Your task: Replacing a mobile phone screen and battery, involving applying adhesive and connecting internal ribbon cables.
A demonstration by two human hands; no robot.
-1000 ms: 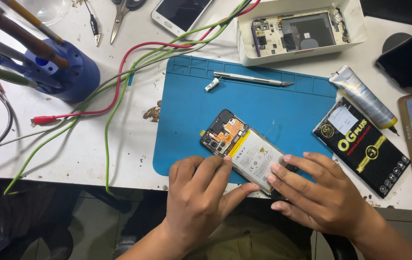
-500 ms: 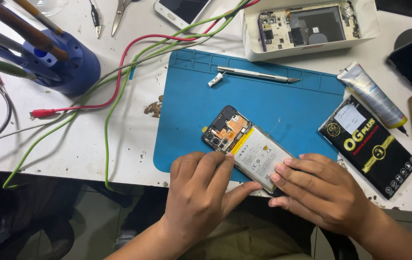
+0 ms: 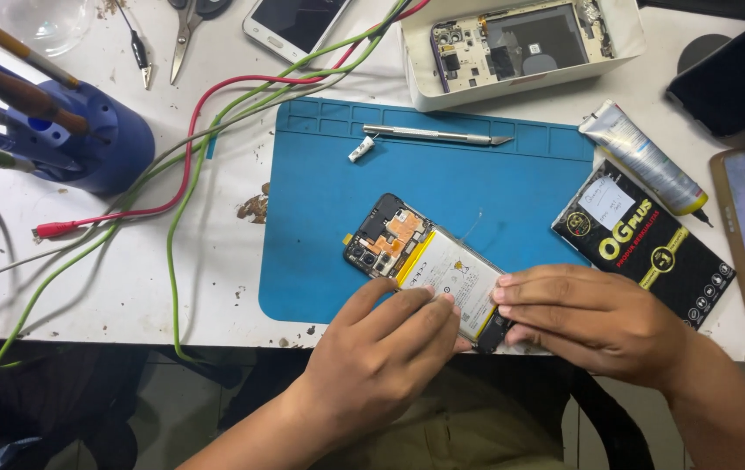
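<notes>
An opened phone (image 3: 394,239) with its back cover off lies tilted on the blue repair mat (image 3: 329,209), showing its circuit board and a white battery (image 3: 455,271). My left hand (image 3: 381,357) presses its fingertips on the near edge of the battery. My right hand (image 3: 594,318) rests its fingers on the phone's lower right end and holds it down. Neither hand carries a tool.
A metal craft knife (image 3: 433,135) lies at the mat's far edge. A white tray (image 3: 625,39) holds another opened phone. A black flat packet (image 3: 642,239), a glue tube (image 3: 647,157), a blue tool holder (image 3: 98,139), red and green wires (image 3: 185,187) and other phones surround the mat.
Both hands stay on the phone's near end. My left fingers have shifted a little along the battery's edge. The view has shifted slightly.
</notes>
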